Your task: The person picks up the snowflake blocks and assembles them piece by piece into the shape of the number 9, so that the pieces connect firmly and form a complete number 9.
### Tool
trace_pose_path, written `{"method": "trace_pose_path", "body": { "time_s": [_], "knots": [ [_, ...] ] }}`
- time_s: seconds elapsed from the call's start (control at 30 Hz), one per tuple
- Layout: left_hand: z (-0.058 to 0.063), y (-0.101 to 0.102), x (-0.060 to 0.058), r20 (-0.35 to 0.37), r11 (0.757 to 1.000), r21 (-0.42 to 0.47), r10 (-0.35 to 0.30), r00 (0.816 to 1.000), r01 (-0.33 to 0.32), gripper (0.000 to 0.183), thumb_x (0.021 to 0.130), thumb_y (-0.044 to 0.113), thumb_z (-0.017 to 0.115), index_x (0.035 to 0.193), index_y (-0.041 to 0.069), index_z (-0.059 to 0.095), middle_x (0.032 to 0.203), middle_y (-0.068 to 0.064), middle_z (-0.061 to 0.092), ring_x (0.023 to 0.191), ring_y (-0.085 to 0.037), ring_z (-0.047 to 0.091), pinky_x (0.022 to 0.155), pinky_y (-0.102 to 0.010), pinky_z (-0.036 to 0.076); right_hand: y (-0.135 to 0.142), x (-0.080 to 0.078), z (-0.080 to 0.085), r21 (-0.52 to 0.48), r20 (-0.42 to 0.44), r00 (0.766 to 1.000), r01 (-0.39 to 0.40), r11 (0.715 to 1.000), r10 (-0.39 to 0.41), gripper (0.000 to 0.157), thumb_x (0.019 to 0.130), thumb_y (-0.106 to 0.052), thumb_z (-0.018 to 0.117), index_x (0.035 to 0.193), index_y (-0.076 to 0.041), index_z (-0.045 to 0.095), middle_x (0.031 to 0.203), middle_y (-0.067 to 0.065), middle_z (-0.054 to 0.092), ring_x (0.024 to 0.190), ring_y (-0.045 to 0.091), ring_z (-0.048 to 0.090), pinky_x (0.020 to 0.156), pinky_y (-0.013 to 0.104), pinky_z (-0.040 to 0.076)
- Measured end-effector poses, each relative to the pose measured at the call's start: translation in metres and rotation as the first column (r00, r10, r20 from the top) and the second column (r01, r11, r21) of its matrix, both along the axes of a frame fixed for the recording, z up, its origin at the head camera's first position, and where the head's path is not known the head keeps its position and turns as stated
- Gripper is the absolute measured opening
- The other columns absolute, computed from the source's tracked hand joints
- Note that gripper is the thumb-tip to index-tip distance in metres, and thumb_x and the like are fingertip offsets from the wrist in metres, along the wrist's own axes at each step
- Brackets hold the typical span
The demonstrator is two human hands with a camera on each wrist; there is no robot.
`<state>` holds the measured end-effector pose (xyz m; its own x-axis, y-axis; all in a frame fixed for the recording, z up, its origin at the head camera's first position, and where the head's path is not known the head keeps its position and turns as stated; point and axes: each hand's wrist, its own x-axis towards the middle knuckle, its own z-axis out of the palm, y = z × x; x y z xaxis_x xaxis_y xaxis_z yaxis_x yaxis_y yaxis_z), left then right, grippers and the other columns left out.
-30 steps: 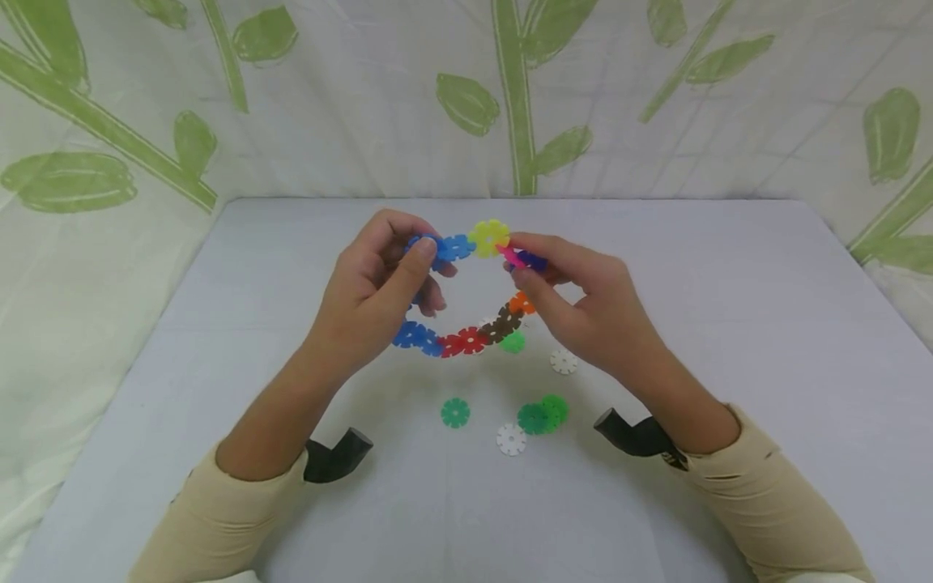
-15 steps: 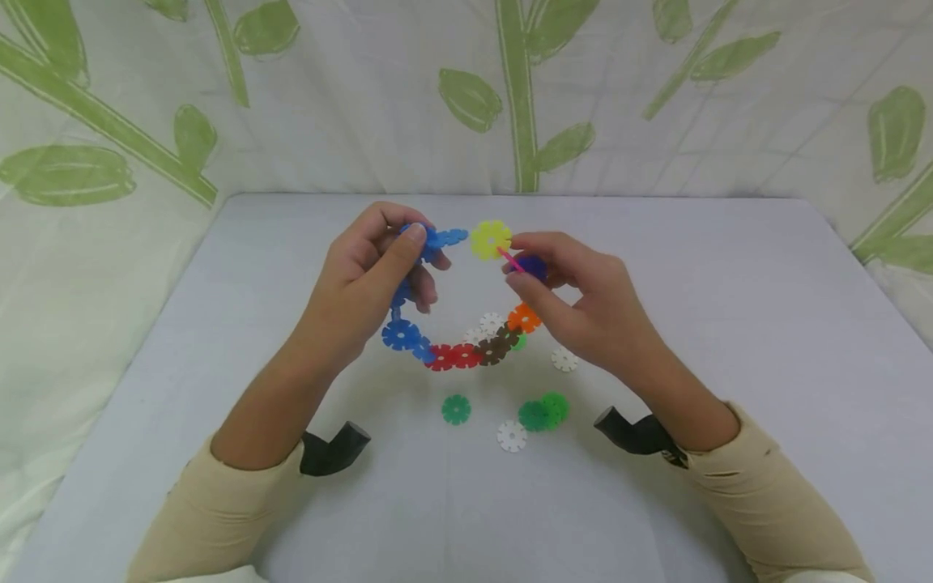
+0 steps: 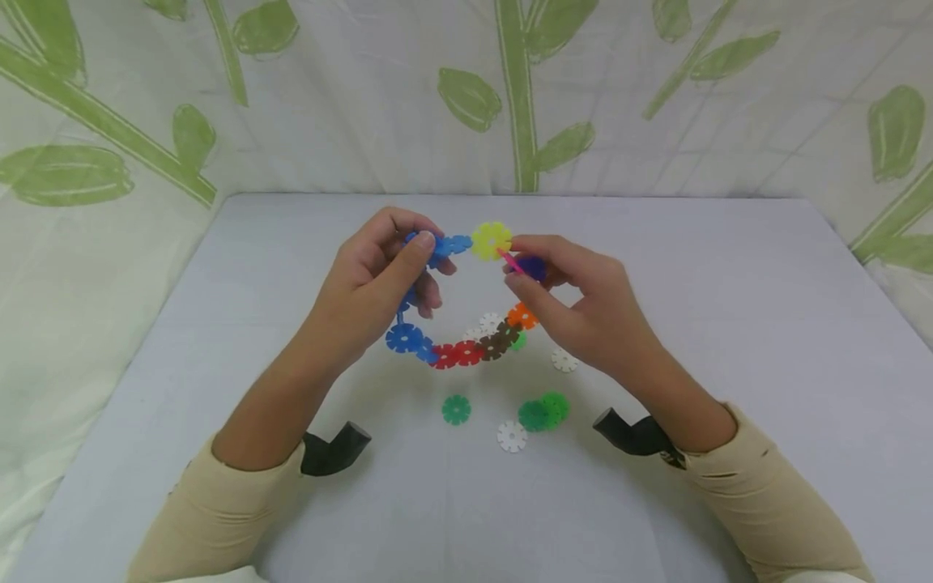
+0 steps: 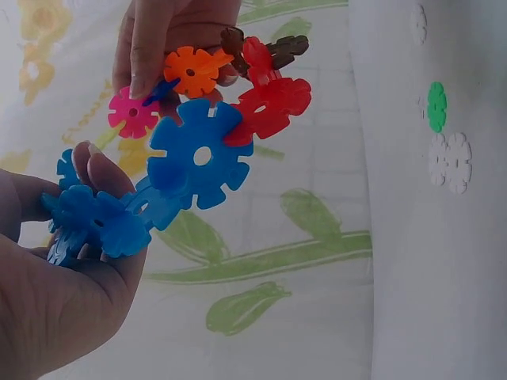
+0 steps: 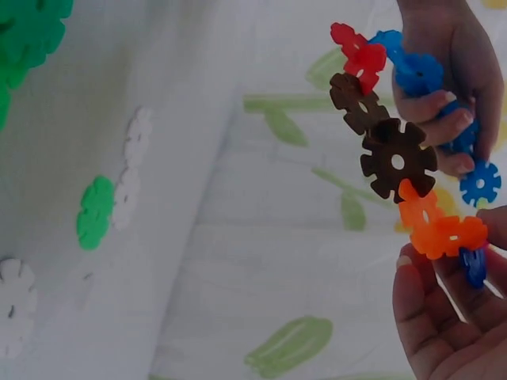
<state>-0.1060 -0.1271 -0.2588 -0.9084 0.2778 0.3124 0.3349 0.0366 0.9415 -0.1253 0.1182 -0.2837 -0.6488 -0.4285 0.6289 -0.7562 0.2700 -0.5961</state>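
Observation:
A chain of slotted plastic snowflake discs hangs in a loop between my hands. My left hand [image 3: 368, 279] pinches its light blue discs [image 3: 457, 244] between thumb and fingers. My right hand [image 3: 594, 291] grips the other end near a pink disc [image 4: 133, 112] and a purple-blue disc [image 3: 533, 268]. A yellow disc [image 3: 492, 241] stands out from the pink one, its edge close to the foremost blue disc; whether they touch I cannot tell. Below sag blue discs [image 3: 402, 338], red discs [image 3: 467, 353], brown discs [image 3: 491, 348] and orange discs [image 3: 521, 316].
Loose discs lie on the white table [image 3: 219, 340] beneath the chain: a teal disc [image 3: 456, 410], overlapping green discs [image 3: 555, 410], a white disc [image 3: 512, 436] and another white disc [image 3: 564, 360]. A white curtain [image 3: 364, 97] with painted green leaves stands behind.
My left hand moved left, parting the blue end from the yellow disc, then came back right and levelled it beside the yellow disc. The right hand stayed nearly still.

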Motion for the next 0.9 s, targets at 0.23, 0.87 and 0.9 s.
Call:
{"method": "trace_pose_path", "body": {
  "time_s": [0.23,0.87,0.9],
  "knots": [
    [0.002,-0.001,0.001,-0.022,1.000,-0.006,0.012,1.000,-0.012,0.015,0.105,0.010,0.050,0.118,0.003,0.054,0.098,-0.014,0.067,0.066,-0.027,0.060,0.060,-0.029,0.055,0.000,0.001,-0.001,0.009,-0.004,1.000,-0.007,1.000,0.007,0.036,0.088,0.000,0.074,0.123,0.002,0.064,0.096,0.003,0.069,0.081,0.010,0.062,0.075,0.026,0.056],
    [0.012,-0.011,0.005,-0.144,0.995,0.050,0.095,0.985,-0.088,0.015,0.103,0.007,0.053,0.115,0.004,0.061,0.094,-0.017,0.068,0.062,-0.025,0.057,0.052,-0.025,0.047,0.009,-0.010,0.002,0.165,0.345,0.933,-0.169,0.972,0.103,0.049,0.091,-0.008,0.074,0.135,-0.006,0.051,0.104,0.000,0.068,0.095,0.014,0.066,0.084,0.031,0.056],
    [0.012,-0.012,0.005,-0.166,0.995,0.039,0.101,0.981,-0.095,0.014,0.102,0.006,0.054,0.114,0.003,0.061,0.093,-0.017,0.068,0.062,-0.024,0.056,0.052,-0.024,0.046,0.010,-0.013,0.001,0.199,0.398,0.910,-0.206,0.958,0.113,0.048,0.091,-0.011,0.074,0.133,-0.007,0.051,0.106,0.002,0.067,0.099,0.017,0.065,0.086,0.034,0.056]
  ]
}}
